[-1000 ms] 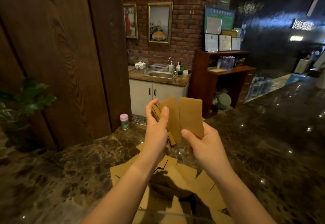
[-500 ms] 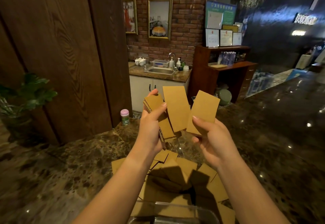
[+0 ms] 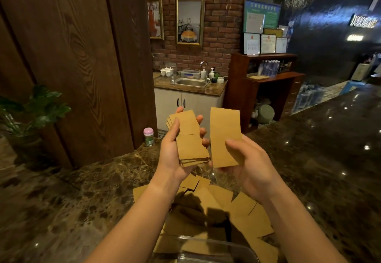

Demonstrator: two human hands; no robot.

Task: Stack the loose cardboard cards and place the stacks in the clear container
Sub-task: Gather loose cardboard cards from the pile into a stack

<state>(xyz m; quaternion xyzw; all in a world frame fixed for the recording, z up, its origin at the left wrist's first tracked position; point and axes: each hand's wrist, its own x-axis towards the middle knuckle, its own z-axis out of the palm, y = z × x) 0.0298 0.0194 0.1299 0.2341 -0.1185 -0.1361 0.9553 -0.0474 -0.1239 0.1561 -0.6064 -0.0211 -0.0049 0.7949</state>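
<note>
My left hand grips a stack of brown cardboard cards, thumb across its face and fingertips curled round its right edge. Just to the right, my right hand holds a single cardboard card upright by its lower end, a small gap apart from the stack. Both are raised above the dark marble counter. Below them lies a heap of loose cardboard cards. The rim of the clear container shows at the bottom edge, near me.
A small pink-lidded jar stands at the counter's far edge beside the wooden wall panel. A potted plant sits at the left. Behind the counter are a sink cabinet and a wooden shelf.
The card that stood loose on the left-hand stack now lies flush with it. The right hand's card has turned from tilted to upright and come closer to the stack. Both hands sit slightly lower.
</note>
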